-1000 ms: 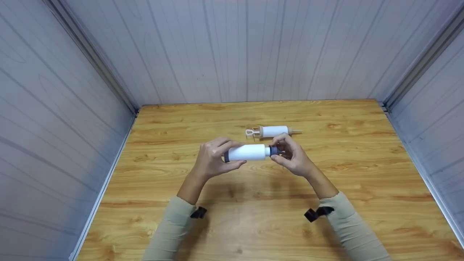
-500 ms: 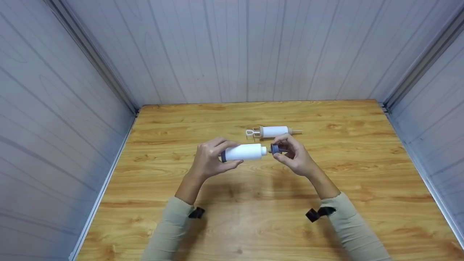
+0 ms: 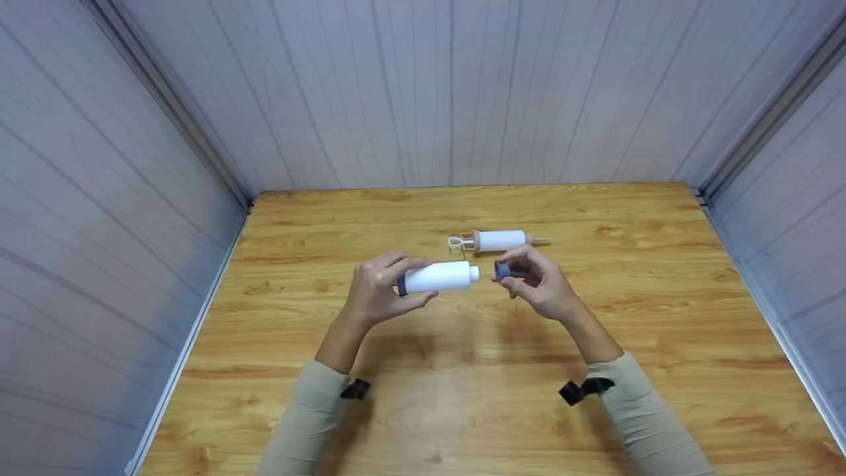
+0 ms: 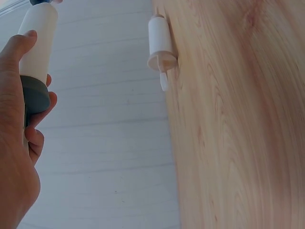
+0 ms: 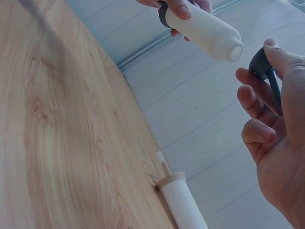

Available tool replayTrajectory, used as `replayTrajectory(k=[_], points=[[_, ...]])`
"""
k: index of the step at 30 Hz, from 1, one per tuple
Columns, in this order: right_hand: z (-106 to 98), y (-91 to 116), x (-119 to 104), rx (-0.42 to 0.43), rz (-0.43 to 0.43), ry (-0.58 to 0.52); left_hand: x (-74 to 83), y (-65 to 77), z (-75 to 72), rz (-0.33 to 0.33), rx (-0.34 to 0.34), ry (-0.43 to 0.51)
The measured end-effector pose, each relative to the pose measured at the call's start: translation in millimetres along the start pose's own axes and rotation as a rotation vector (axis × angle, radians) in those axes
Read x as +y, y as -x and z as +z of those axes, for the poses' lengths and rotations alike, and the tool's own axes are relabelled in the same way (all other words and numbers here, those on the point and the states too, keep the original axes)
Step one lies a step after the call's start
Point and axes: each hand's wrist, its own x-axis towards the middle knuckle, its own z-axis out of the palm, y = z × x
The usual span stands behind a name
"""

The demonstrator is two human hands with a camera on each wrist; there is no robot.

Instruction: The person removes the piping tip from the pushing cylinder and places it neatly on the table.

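Note:
My left hand point(image 3: 378, 294) grips a white syringe barrel point(image 3: 439, 276) near its dark grey end collar point(image 4: 35, 95), thumb on one side and fingers on the other. The barrel lies sideways above the table, its narrow white neck point(image 5: 234, 51) bare and turned to the right. Between thumb and fingertips, my right hand point(image 3: 543, 291) pinches a dark grey nozzle cap point(image 5: 259, 63) with a thin stem running back toward the palm. A small gap separates cap and neck. The plunger end behind the collar is mostly hidden by the left hand.
Behind the hands, a second white syringe point(image 3: 502, 240) with beige ends lies on the wooden table point(image 3: 436, 396), its ring handle to the left. Pale panelled walls point(image 3: 410, 92) enclose the table at the back and both sides.
The nozzle cap has come off the barrel's neck, and the gap has widened. My left hand has moved left with the barrel; the right hand has shifted only slightly.

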Motion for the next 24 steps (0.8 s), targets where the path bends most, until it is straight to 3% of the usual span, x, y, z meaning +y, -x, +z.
replayTrajectory(k=[8,24], points=[[-0.7,1.1,-1.0,0.023,0.004,0.018,-2.6,3.8,-2.8,-0.022,0.001,-0.002],[-5.4,3.2,1.2,0.039,0.025,-0.046,-12.8,16.3,-14.1,-0.075,-0.017,-0.022]])
